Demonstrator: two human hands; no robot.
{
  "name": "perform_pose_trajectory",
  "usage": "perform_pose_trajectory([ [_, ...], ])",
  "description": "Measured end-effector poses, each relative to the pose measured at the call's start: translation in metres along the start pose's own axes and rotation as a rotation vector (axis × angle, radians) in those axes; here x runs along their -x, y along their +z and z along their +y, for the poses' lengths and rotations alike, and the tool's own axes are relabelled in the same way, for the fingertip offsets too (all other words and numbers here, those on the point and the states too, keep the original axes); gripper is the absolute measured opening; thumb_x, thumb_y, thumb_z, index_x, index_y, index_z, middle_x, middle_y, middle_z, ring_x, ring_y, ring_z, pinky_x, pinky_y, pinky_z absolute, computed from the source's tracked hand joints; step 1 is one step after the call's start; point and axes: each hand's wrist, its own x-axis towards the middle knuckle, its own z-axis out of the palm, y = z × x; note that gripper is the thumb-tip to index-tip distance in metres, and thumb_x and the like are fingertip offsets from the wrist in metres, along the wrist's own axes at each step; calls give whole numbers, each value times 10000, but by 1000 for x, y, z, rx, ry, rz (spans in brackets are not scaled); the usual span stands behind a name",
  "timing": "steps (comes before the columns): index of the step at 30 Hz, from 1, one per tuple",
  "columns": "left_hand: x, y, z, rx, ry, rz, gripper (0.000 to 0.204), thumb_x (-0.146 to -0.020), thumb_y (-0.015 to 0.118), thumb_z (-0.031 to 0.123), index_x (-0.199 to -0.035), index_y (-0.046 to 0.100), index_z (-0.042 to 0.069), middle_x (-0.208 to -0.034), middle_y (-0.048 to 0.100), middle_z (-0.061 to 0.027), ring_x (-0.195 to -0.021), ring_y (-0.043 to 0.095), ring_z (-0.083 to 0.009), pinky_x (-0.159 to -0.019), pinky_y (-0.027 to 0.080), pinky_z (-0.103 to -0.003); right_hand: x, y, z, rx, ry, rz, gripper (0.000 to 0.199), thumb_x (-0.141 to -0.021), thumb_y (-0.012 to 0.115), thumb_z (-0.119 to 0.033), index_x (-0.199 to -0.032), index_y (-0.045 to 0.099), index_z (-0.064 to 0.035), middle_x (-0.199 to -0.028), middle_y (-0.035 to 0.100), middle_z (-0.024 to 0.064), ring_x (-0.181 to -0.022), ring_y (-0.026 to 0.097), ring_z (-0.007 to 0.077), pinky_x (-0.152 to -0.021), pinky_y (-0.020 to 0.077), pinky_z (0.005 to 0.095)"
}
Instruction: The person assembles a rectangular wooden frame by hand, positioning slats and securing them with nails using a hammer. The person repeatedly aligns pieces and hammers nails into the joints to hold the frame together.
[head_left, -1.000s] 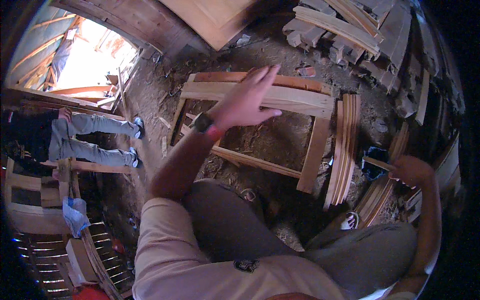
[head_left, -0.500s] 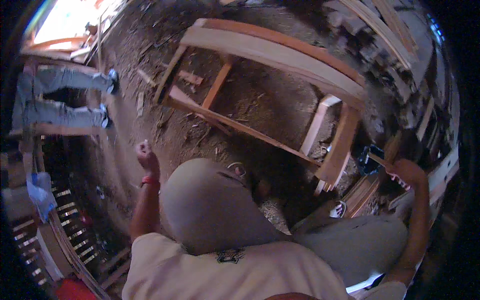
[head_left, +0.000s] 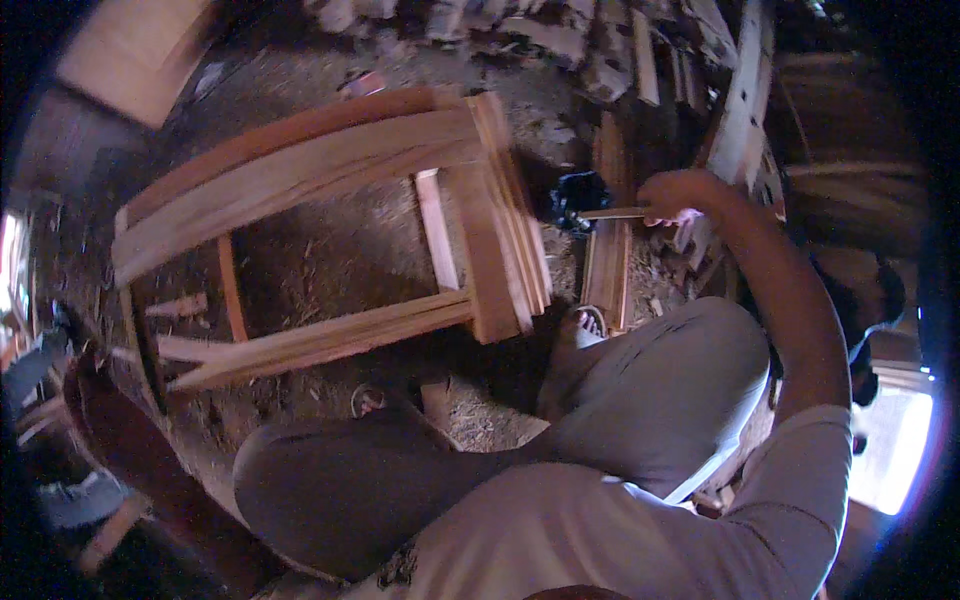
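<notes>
My right hand (head_left: 680, 197) is closed around a thin pale wooden stick (head_left: 612, 213). The stick's far end reaches a dark, glossy, bluish-black container or bag (head_left: 578, 202), whose exact kind I cannot make out. Out at the left, my left hand (head_left: 88, 388) is raised near the left end of a wooden frame (head_left: 300, 165), and shadow and blur hide its fingers. Pale and reddish-brown boards make up this frame, which stands on the ground before my knees. Several narrow strips make up its thick right end (head_left: 500, 230).
Long planks (head_left: 606, 270) lie under and beside the dark container. Wood scraps (head_left: 560, 40) are heaped at the back, and a long pale board (head_left: 742, 110) leans at the right. Another person's grey trouser leg (head_left: 85, 500) is at the far left. Shavings cover the ground.
My view has turned right, so the wooden frame appears farther left. My right hand still holds the stick, now with its tip at the dark container. My left hand shows farther left.
</notes>
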Motion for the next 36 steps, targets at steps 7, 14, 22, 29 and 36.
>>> perform_pose_trajectory([
  [7, 35, 129, 218, 154, 297, -1223, 366, -856, 739, 258, -1138, 645, 45, -1161, 640, -144, -1088, 637, -330, -935, 518, -464, -101, 103, 51, -209, -205, -120, 571, -709, 904, -287, -1165, 650, -56, -1052, 698, 182, -851, 696, 338, -721, 569, 454],
  [14, 71, 200, 213, 85, 803, -1150, 393, -774, 734, 57, -1162, 670, 69, -1230, 636, -125, -1147, 623, -350, -959, 527, -479, -164, 185, 34, 44, -503, 272, 465, -766, 854, -308, -1102, 680, -38, -992, 717, 165, -977, 687, 361, -861, 553, 494],
  [22, 82, 217, 250, -6, 750, -1137, 445, -763, 728, 94, -1202, 659, 60, -1278, 618, -105, -1187, 600, -332, -987, 517, -478, -145, 67, -1, -156, -137, -201, 334, -891, 725, -255, -1069, 708, 28, -974, 733, 218, -814, 734, 347, -746, 606, 444],
  [29, 82, 220, 255, -47, 722, -1132, 451, -793, 707, 73, -1234, 620, 50, -1284, 598, -114, -1196, 589, -333, -988, 516, -472, -321, 156, 29, 301, -581, 794, 224, -809, 627, -181, -936, 753, -46, -961, 734, 169, -849, 718, 352, -743, 593, 494],
  [36, 89, 208, 258, -103, 633, -1066, 377, -818, 695, 74, -1186, 624, 35, -1245, 596, -125, -1160, 589, -342, -982, 512, -464, -297, 148, 8, 451, -609, 788, 185, -779, 624, -155, -860, 775, -86, -969, 728, 135, -907, 709, 337, -730, 592, 474],
])
